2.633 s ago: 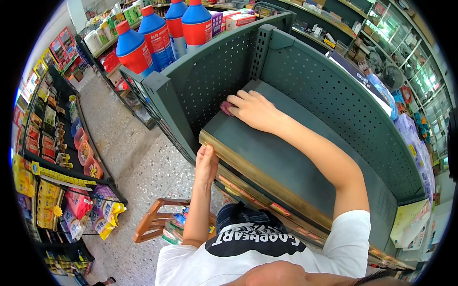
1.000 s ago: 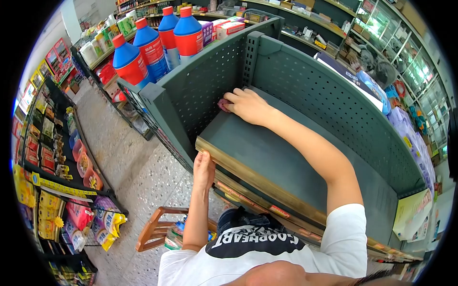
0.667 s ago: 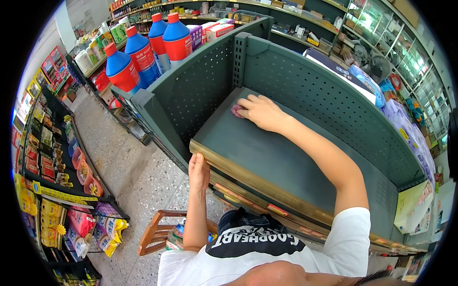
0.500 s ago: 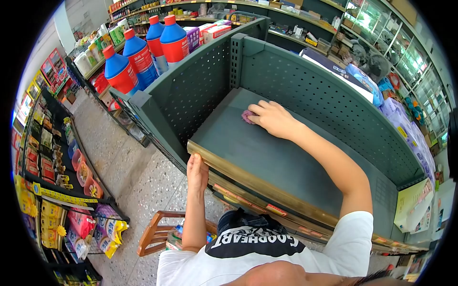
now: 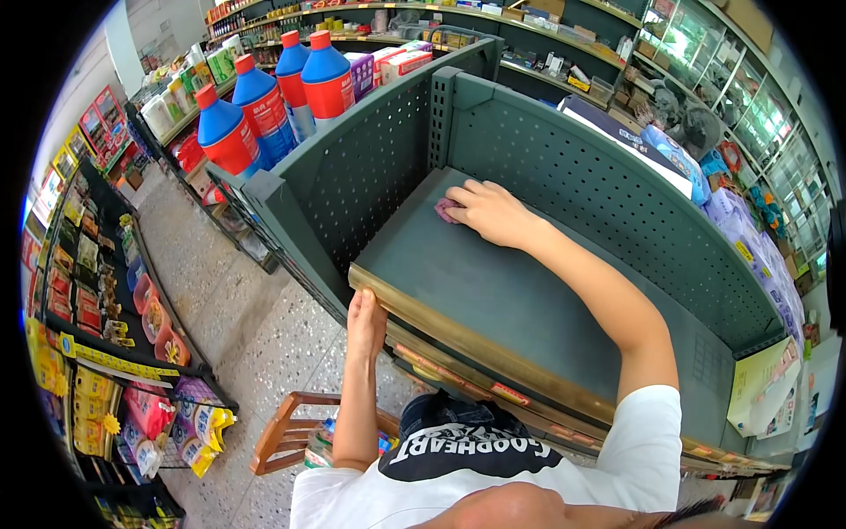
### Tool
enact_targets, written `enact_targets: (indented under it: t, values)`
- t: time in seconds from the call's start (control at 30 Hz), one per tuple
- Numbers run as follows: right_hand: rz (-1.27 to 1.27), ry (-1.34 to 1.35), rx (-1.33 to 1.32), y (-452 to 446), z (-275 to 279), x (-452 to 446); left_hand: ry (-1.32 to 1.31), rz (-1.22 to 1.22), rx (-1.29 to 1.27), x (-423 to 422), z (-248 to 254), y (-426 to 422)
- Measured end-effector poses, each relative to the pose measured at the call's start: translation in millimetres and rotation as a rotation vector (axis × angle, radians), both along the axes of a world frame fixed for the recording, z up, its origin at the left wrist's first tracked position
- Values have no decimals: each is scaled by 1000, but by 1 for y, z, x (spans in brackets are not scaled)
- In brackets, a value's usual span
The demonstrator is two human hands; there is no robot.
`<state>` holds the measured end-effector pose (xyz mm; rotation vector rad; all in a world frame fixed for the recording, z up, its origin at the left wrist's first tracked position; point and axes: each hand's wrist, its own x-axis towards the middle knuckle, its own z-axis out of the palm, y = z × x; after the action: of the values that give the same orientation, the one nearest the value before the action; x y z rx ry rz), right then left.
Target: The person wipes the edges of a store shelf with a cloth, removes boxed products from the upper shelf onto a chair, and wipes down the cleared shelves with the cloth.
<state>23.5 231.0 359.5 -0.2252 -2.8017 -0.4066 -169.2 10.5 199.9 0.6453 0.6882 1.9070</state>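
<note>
My right hand (image 5: 490, 213) presses a crumpled purple cloth (image 5: 447, 210) onto the grey metal shelf (image 5: 493, 300), near its back left corner. The fingers are curled over the cloth, and part of it is hidden under them. At the shelf's front left corner, my left hand (image 5: 366, 322) grips the brownish front edge strip (image 5: 458, 333), thumb on top and the other fingers mostly out of sight below. Perforated grey panels (image 5: 564, 176) rise at the back and left of the shelf.
Blue and red bottles (image 5: 324, 79) stand beyond the left panel. A wooden chair (image 5: 286, 432) is at my left. A pale green card (image 5: 758, 388) leans at the shelf's right end. Behind the back panel are purple packages (image 5: 749, 238). Another stocked rack (image 5: 106, 300) lines the aisle.
My right hand and the purple cloth have slid a little left along the shelf. The left hand keeps its hold on the front edge. The view has shifted slightly.
</note>
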Motion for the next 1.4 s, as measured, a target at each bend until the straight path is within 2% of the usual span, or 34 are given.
enact_targets:
  t: [0.17, 0.37, 0.67, 0.9, 1.07, 1.4]
  values:
    - [55, 76, 10, 13, -9, -38, 15, 14, -18, 2, 6, 0]
    - [13, 13, 23, 19, -8, -67, 13, -6, 0, 0, 4, -1]
    - [-37, 5, -35, 24, -1, -23, 27, 28, 28, -1, -2, 1]
    - [-136, -103, -39, 13, 9, 34, 20, 53, 6, 0, -1, 3]
    - [-158, -144, -55, 5, 16, 59, 8, -5, 29, -1, -3, 2]
    - [-44, -36, 28, 28, 0, 2, 19, -46, 30, 0, 4, 0]
